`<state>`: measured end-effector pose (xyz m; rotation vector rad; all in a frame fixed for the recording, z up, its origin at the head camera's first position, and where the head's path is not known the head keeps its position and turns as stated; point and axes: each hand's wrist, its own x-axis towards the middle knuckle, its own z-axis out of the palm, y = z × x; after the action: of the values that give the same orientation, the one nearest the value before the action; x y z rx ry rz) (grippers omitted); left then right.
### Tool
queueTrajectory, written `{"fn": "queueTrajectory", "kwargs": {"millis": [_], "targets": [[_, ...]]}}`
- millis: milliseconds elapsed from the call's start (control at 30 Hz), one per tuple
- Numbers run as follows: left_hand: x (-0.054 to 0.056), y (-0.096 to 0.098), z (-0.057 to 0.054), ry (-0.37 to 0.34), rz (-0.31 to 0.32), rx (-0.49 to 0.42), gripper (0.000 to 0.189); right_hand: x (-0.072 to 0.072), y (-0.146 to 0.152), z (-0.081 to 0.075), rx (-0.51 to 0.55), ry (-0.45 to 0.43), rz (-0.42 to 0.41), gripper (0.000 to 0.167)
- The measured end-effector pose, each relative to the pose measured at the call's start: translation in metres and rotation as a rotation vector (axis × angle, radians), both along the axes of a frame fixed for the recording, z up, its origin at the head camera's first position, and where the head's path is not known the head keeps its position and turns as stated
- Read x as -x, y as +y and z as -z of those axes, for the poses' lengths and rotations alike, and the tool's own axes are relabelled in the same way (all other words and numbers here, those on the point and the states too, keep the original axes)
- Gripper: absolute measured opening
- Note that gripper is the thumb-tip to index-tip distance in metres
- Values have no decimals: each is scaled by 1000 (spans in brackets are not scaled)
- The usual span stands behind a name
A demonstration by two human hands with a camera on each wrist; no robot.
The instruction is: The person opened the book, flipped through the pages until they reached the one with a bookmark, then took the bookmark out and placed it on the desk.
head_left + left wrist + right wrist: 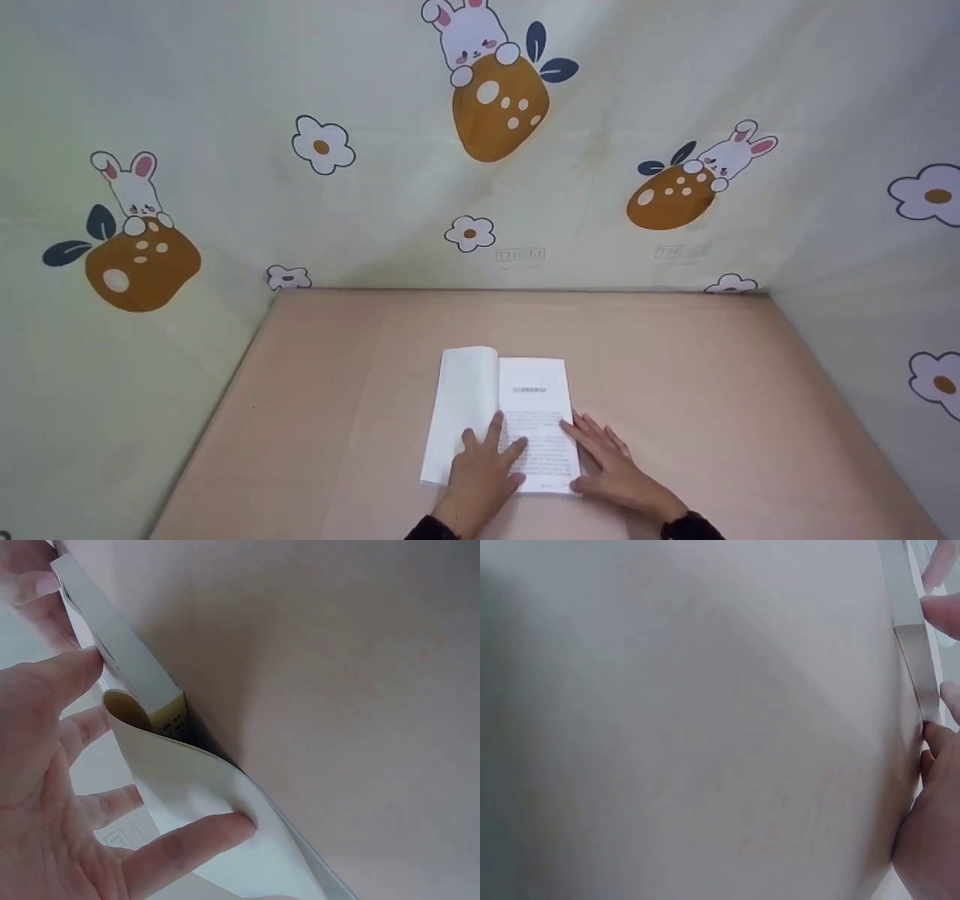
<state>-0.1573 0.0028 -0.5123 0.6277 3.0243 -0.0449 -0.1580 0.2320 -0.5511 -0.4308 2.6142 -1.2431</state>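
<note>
Spreading wide, the left hand (482,474) touched an open book (537,420) at lower centre; the right hand (619,472), fingers extended, touched its edge.

we have an open book (529,373) lying on a tan desk (337,390), its left page (465,397) bare and its right page (546,442) printed in lines beneath a small grey heading bar (529,390). our left grip (481,469) spreads its fingers over the fold, while our right grip (619,472) touches the book's right edge, thumb near the lower corner. dark cuffs (433,529) ring both wrists. around the desk we see pale cloth (375,60) printed with white rabbits (471,36), orange-brown fruits (499,112) and flowers (322,146).
</note>
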Motion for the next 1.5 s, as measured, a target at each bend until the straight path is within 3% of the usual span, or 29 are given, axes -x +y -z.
{"fn": "queueTrajectory", "kwargs": {"millis": [167, 533, 867, 1033, 1500], "targets": [[1, 1, -1, -9, 5, 32, 47, -1, 0, -1, 19, -57, 2, 85], [2, 0, 0, -2, 19, 2, 53, -2, 1, -4, 42, -23, -6, 81], [-1, -4, 2, 101, 68, 26, 72, -1, 3, 1, 59, 44, -21, 70], [-1, -4, 4, 109, 63, 47, 69, 1, 2, 2, 50, 59, -29, 69], [4, -5, 5, 76, 70, -63, 45, 0, -1, 1, 15, -26, 32, 90]]}}
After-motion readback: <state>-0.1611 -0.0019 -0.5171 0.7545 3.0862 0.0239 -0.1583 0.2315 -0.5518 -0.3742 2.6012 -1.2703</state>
